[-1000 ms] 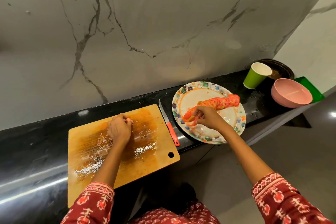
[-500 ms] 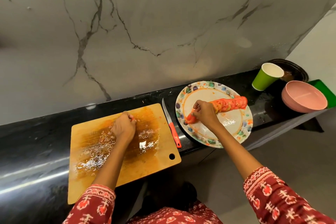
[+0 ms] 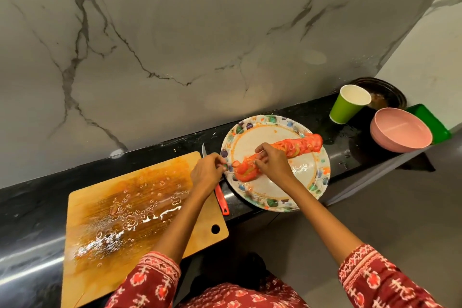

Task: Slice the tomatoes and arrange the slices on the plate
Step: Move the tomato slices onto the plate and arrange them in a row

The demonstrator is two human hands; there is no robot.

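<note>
A patterned plate (image 3: 265,136) stands on the black counter with a row of overlapping tomato slices (image 3: 301,147) running from its left side to its upper right. My right hand (image 3: 273,164) is over the row's left end, with fingers and thumb pinching the slices there. At the plate's left rim my left hand (image 3: 206,172) has its fingertips pinched together on what looks like a small tomato piece. The wet, juice-stained wooden cutting board (image 3: 140,207) lies to the left with no tomato on it. A red-handled knife (image 3: 222,200) lies between board and plate, partly under my left hand.
A green paper cup (image 3: 347,105), a pink bowl (image 3: 400,130), a green tray (image 3: 431,120) and a dark dish (image 3: 386,91) crowd the counter's right end. A marble wall rises behind. The counter's front edge drops to the floor just past the plate.
My left hand left the cutting board and moved right to the plate's left rim. My right hand stayed at the left end of the slice row.
</note>
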